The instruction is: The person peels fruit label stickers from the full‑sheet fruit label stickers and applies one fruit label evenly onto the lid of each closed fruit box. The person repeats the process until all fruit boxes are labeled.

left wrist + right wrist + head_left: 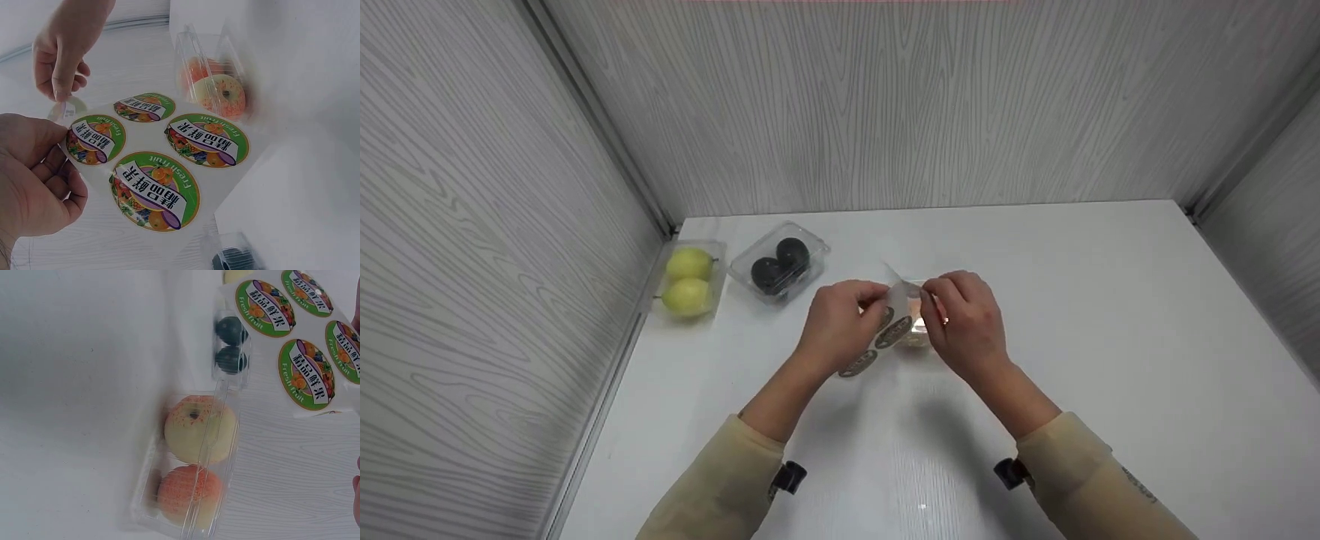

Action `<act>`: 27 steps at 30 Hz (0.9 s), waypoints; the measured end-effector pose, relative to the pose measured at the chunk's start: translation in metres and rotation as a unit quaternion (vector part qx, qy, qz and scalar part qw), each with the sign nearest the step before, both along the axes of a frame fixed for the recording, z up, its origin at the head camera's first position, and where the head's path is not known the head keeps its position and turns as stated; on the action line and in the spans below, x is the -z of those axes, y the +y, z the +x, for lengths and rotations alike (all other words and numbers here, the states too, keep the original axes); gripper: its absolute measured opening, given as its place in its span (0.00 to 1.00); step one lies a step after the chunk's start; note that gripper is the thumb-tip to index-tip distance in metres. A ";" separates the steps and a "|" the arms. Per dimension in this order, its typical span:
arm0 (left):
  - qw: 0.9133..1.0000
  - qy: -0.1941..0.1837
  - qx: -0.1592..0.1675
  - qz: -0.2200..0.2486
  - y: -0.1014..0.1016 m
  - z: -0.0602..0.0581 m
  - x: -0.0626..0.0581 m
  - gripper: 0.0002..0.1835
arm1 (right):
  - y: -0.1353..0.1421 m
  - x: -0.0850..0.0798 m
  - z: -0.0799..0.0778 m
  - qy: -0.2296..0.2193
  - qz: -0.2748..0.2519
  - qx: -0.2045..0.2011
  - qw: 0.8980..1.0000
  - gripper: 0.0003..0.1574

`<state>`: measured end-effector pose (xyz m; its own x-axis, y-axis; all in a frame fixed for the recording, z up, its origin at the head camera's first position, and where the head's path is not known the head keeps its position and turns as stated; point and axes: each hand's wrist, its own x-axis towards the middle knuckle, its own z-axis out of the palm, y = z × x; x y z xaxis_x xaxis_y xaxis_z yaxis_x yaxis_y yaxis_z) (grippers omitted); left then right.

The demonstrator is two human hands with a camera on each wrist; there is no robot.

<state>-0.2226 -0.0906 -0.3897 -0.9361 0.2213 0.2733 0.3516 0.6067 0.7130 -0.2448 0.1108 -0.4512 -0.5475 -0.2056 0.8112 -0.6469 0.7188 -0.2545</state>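
Note:
Between its thumb and fingers, my left hand [840,326] pinches one edge of a white sheet of round fruit stickers [160,154]. The green-edged labels read "Fresh fruit", and several show on the sheet in the left wrist view. My right hand [971,322] is close beside it and pinches a single round sticker [66,110], its printed face mostly turned away. Behind and below both hands stands a clear plastic box [147,495] with two red-and-yellow apples [190,492]. In the right wrist view only parts of the fingers show at the right edge.
At the back left of the white table [1110,337] is a clear box [819,247] with two dark round fruits [793,253]. Left of it, a clear box [723,281] with two yellow-green pears [688,298] lies against the left wall [495,262]. A back wall [885,105] stands behind.

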 end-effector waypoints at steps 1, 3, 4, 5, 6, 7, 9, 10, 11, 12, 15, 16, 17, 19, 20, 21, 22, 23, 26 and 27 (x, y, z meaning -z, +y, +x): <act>1.000 -0.001 -0.001 0.001 -0.002 0.000 0.000 0.11 | 0.001 0.000 0.000 -0.003 0.003 0.002 1.000 0.05; 1.000 -0.006 -0.004 0.004 -0.006 0.000 0.002 0.10 | 0.002 0.000 0.001 -0.008 0.009 0.005 1.000 0.06; 1.000 -0.008 -0.005 0.004 -0.008 0.001 0.002 0.10 | 0.002 0.000 0.001 -0.009 0.011 0.006 1.000 0.06; 1.000 -0.010 -0.006 0.004 -0.010 0.001 0.003 0.10 | 0.003 0.000 0.001 -0.011 0.013 0.007 1.000 0.07; 1.000 -0.013 -0.009 0.002 -0.012 0.001 0.004 0.10 | 0.003 0.001 0.001 -0.012 0.014 0.006 1.000 0.07; 1.000 -0.016 -0.011 0.000 -0.014 0.001 0.005 0.10 | 0.004 0.001 0.002 -0.013 0.013 0.005 1.000 0.07; 1.000 -0.017 -0.016 -0.004 -0.018 0.002 0.007 0.11 | 0.005 0.001 0.002 -0.015 0.011 0.004 1.000 0.08; 1.000 -0.020 -0.020 -0.004 -0.020 0.002 0.008 0.11 | 0.005 0.001 0.003 -0.017 0.011 0.004 1.000 0.08; 0.999 -0.023 -0.023 -0.004 -0.022 0.003 0.009 0.11 | 0.005 0.001 0.003 -0.020 0.012 0.004 1.000 0.08; 0.999 -0.026 -0.027 -0.004 -0.023 0.003 0.009 0.11 | 0.006 0.001 0.003 -0.023 0.014 0.005 1.000 0.08; 0.998 -0.043 -0.039 0.001 -0.028 0.003 0.011 0.11 | 0.006 0.001 0.004 -0.030 0.016 0.010 0.999 0.07; 0.998 -0.049 -0.042 0.002 -0.030 0.003 0.012 0.11 | 0.007 0.001 0.004 -0.033 0.017 0.012 0.999 0.06; 0.997 -0.055 -0.045 0.002 -0.031 0.003 0.012 0.11 | 0.007 0.002 0.004 -0.035 0.018 0.013 0.999 0.06; 0.997 -0.065 -0.050 0.002 -0.034 0.004 0.014 0.11 | 0.008 0.002 0.005 -0.039 0.019 0.015 0.999 0.06; 0.997 -0.065 -0.052 0.001 -0.036 0.004 0.015 0.11 | 0.008 0.002 0.005 -0.040 0.018 0.016 0.999 0.06; 0.997 -0.063 -0.053 0.000 -0.038 0.004 0.015 0.11 | 0.008 0.003 0.005 -0.042 0.019 0.016 0.999 0.06; 0.997 -0.061 -0.053 -0.001 -0.040 0.004 0.016 0.11 | 0.008 0.003 0.006 -0.043 0.019 0.017 0.999 0.06; 0.997 -0.059 -0.053 0.000 -0.042 0.004 0.017 0.11 | 0.008 0.003 0.006 -0.044 0.019 0.017 0.999 0.07; 0.998 -0.045 -0.053 0.003 -0.049 0.004 0.020 0.10 | 0.009 0.003 0.007 -0.044 0.013 0.015 0.999 0.06; 0.998 -0.043 -0.053 0.006 -0.052 0.004 0.021 0.10 | 0.009 0.003 0.007 -0.044 0.011 0.015 0.999 0.06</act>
<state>-0.2184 -0.1422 -0.4104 -0.9742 0.1169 0.1931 0.2231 0.6283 0.7452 -0.2382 0.1197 -0.4546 -0.6225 -0.2061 0.7550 -0.6013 0.7434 -0.2929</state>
